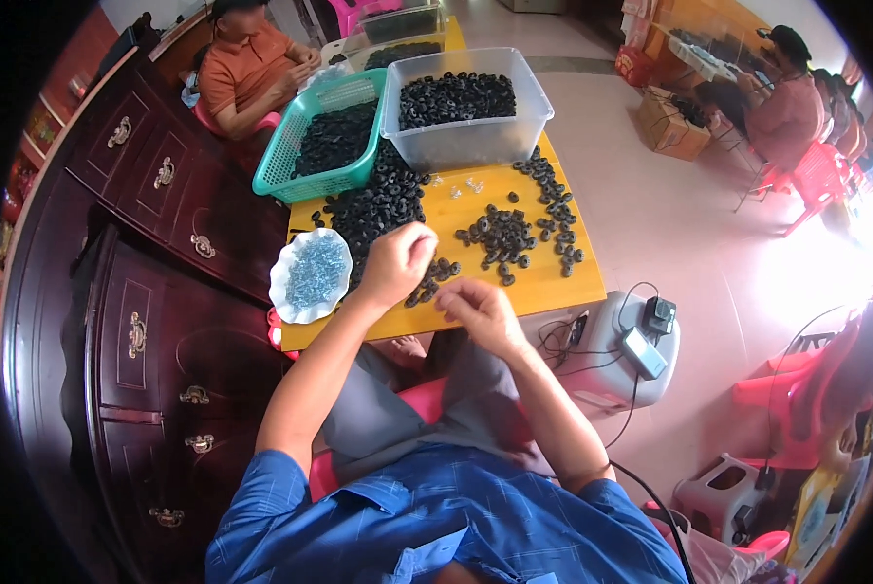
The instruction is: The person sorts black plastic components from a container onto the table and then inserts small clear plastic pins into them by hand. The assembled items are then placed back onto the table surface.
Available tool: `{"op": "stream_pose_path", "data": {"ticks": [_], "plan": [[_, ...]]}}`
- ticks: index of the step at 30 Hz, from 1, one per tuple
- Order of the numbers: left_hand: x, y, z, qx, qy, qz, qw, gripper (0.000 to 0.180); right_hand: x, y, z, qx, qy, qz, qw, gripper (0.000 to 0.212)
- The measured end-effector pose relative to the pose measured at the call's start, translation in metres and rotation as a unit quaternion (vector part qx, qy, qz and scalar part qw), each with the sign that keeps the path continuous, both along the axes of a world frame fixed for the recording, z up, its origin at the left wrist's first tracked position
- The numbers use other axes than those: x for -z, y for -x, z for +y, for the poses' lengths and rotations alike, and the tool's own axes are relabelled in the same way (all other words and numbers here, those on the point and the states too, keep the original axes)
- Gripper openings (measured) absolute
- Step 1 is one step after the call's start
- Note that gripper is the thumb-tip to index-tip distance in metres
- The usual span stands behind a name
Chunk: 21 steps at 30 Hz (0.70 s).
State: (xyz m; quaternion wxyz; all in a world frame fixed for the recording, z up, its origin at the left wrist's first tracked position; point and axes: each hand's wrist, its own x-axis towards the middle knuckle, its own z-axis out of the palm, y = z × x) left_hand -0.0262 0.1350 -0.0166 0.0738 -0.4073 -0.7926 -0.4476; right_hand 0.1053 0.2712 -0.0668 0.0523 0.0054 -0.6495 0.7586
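My left hand (400, 263) is closed in a loose fist over the near part of the yellow table; whatever its fingers hold is hidden. Just right of it and closer to me, my right hand (483, 316) has its fingers curled in near the table's front edge; I cannot make out anything in them. Small black ring-like parts (368, 204) lie heaped beyond my left hand. A looser pile of black parts (500, 237) lies beyond my right hand. Left of my left hand, a white scalloped dish (278, 282) holds many small clear-blue pieces (317, 271).
A green basket (264, 177) and a translucent bin (465, 146), both with black parts, stand on the far side of the yellow table (577, 268). A person in orange (251, 73) sits beyond it. Dark drawers (134, 292) line the left. A grey stool (616, 380) carries cabled devices.
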Motion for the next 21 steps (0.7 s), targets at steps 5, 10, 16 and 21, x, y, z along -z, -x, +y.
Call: {"op": "stream_pose_path", "data": {"ticks": [5, 10, 16, 21], "plan": [[0.018, -0.033, -0.068, -0.031, -0.029, -0.208, 0.977, 0.018, -0.033, 0.035, 0.068, 0.212, -0.22, -0.016, 0.952, 0.014], [0.041, -0.088, -0.092, -0.011, -0.109, -0.381, 0.918, 0.018, -0.027, 0.098, 0.145, 0.313, -0.449, -0.093, 0.832, 0.019], [0.07, -0.11, -0.112, -0.015, -0.115, -0.405, 0.907, 0.015, -0.006, 0.139, 0.171, 0.313, -0.591, -0.068, 0.74, 0.024], [0.069, -0.106, -0.117, -0.01, -0.131, -0.415, 0.9, 0.015, 0.003, 0.152, 0.174, 0.29, -0.622, -0.089, 0.722, 0.026]]}}
